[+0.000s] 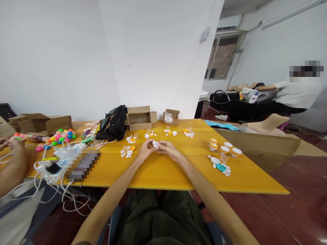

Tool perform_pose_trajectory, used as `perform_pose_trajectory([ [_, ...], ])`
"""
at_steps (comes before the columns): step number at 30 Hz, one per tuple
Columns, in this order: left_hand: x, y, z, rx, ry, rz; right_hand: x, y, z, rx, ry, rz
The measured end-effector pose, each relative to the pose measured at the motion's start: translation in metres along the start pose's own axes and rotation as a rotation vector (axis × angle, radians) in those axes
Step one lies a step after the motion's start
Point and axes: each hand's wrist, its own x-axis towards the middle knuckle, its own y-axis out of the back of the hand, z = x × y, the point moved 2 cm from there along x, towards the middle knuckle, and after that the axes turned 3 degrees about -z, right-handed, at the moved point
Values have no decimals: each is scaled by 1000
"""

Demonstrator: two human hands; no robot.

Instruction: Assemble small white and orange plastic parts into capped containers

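Note:
Above the middle of the yellow table (pixel 163 173), a small white plastic part (pixel 155 144) is pinched between the fingertips of both hands. My left hand (pixel 146 150) grips its left side with curled fingers. On the other side, the fingers of my right hand (pixel 169 149) close on it too. The part's exact kind is too small to make out. Left of my hands lies a cluster of white and orange plastic parts (pixel 129 152) with a clear cup. Further sets of parts (pixel 170 132) lie beyond my hands.
To the right stand several small cups with orange and white lids (pixel 224 149), beside white and teal parts (pixel 220 167). A power strip with cables (pixel 55 170), a black bag (pixel 116 124) and an open cardboard box (pixel 140 119) occupy the left and back. A co-worker's arm (pixel 15 163) rests far left.

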Motion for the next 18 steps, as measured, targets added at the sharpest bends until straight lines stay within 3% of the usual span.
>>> perform_pose_trajectory([
  [4, -1, -1, 4, -49, 16, -10, 0, -1, 0, 105, -1, 31],
  [13, -2, 0, 1, -28, 16, -25, 2, 2, 1, 28, 31, 43],
  [18, -1, 1, 2, 36, -38, -28, 0, -2, -1, 45, -20, 44],
])
